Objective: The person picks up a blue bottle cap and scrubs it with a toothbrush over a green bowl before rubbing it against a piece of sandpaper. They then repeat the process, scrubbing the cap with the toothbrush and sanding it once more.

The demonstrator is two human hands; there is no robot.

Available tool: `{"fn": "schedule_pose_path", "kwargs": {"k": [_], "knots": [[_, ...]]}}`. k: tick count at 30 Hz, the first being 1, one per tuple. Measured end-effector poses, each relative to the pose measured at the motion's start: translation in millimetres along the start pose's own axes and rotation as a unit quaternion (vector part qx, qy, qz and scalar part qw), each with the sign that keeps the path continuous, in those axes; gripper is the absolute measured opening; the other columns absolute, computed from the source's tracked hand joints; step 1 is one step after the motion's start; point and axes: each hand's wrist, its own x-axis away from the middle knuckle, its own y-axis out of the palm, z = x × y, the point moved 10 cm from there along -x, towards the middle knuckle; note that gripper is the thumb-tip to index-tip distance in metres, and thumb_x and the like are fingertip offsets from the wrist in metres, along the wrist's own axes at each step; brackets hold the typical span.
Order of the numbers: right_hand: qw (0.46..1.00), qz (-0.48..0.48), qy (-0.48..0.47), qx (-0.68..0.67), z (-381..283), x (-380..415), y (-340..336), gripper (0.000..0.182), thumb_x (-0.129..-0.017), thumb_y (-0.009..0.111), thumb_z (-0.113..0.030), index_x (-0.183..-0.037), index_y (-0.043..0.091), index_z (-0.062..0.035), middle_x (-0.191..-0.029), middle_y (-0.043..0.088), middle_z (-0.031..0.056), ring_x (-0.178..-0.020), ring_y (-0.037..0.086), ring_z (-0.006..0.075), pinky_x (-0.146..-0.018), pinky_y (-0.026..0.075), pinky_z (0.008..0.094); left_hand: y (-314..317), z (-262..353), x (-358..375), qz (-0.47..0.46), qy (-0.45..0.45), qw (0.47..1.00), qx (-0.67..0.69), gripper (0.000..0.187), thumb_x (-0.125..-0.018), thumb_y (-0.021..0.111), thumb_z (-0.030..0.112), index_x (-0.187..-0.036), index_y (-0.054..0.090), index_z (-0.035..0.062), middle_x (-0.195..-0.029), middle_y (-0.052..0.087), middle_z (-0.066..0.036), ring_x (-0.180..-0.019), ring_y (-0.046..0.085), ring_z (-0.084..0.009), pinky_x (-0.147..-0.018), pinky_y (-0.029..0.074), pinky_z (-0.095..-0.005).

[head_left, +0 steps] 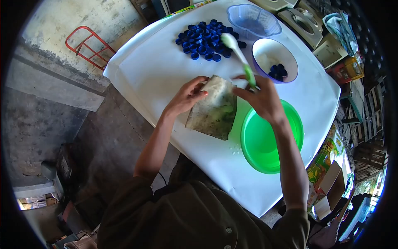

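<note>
Left hand gripping pouch edge, right hand — fingers pinched on spoon — above green bowl

One head-worn fisheye view looks steeply down, close over the bench. The person's fingers sit near centre; beyond them, the bench's far edge.

Your left hand grips the top edge of a grey-green speckled plastic bag, standing tilted on the white paper-covered table. Your right hand pinches a green-handled white plastic spoon just above the bag's mouth. A bright green plastic bowl sits just beside the bag. A pile of blue bottle caps lies farther back, near a purple-rimmed white bowl holding a few caps and a translucent blue scalloped bowl.
</note>
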Motion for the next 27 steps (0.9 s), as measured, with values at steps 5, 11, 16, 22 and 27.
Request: {"fn": "schedule_pose_path", "kwargs": {"k": [5,11,16,22,27], "knots": [[0.989,-0.136,0.031,0.045,18,-56,61,0.033,-0.079,0.08,-0.026,-0.106,0.077,-0.0084,-0.07,0.067,0.0096,-0.066,0.062,0.0128,-0.066,0.051,0.0329,11,22,8,-0.006,0.058,0.995,0.081,0.038,-0.096,0.061,-0.001,-0.133,0.052,0.001,-0.101,0.061,0.0,-0.088,0.056,-0.0062,-0.076,0.047,-0.0251],[0.994,-0.068,0.038,0.071,-13,-70,30,0.023,-0.084,0.077,-0.027,-0.089,0.078,-0.0044,-0.063,0.068,0.0032,-0.063,0.062,0.0101,-0.063,0.05,0.0316,-17,-22,40,0.049,-0.056,0.997,-0.003,0.037,-0.091,0.073,0.012,-0.122,0.058,-0.0027,-0.093,0.067,-0.004,-0.083,0.061,-0.0107,-0.074,0.05,-0.0281],[0.995,-0.02,0.057,-0.08,-37,-66,-12,0.029,-0.088,0.076,-0.029,-0.094,0.075,-0.0012,-0.074,0.072,0.0039,-0.053,0.047,0.0042,-0.049,0.035,0.0246,-88,44,56,0.216,0.1,0.959,-0.152,0.021,-0.087,0.073,0.005,-0.106,0.073,-0.002,-0.086,0.07,-0.008,-0.077,0.062,-0.0149,-0.071,0.051,-0.0296],[0.986,-0.115,0.077,-0.091,65,-47,50,0.024,-0.09,0.071,-0.025,-0.094,0.078,-0.0018,-0.077,0.075,0.0064,-0.067,0.065,0.0085,-0.064,0.051,0.0283,-87,40,68,0.084,0.118,0.883,-0.446,0.049,-0.07,0.07,-0.008,-0.11,0.077,0.0186,-0.13,0.06,-0.005,-0.128,0.047,-0.0285,-0.106,0.04,-0.0427],[0.974,-0.128,0.161,0.097,71,-20,93,0.019,-0.08,0.071,-0.019,-0.09,0.077,-0.0044,-0.078,0.073,0.0153,-0.073,0.071,0.0275,-0.076,0.054,0.039,-74,-2,87,0.051,0.082,0.891,-0.444,0.05,-0.067,0.072,-0.007,-0.108,0.078,0.0196,-0.132,0.058,-0.005,-0.131,0.046,-0.0276,-0.107,0.038,-0.0438]]}}
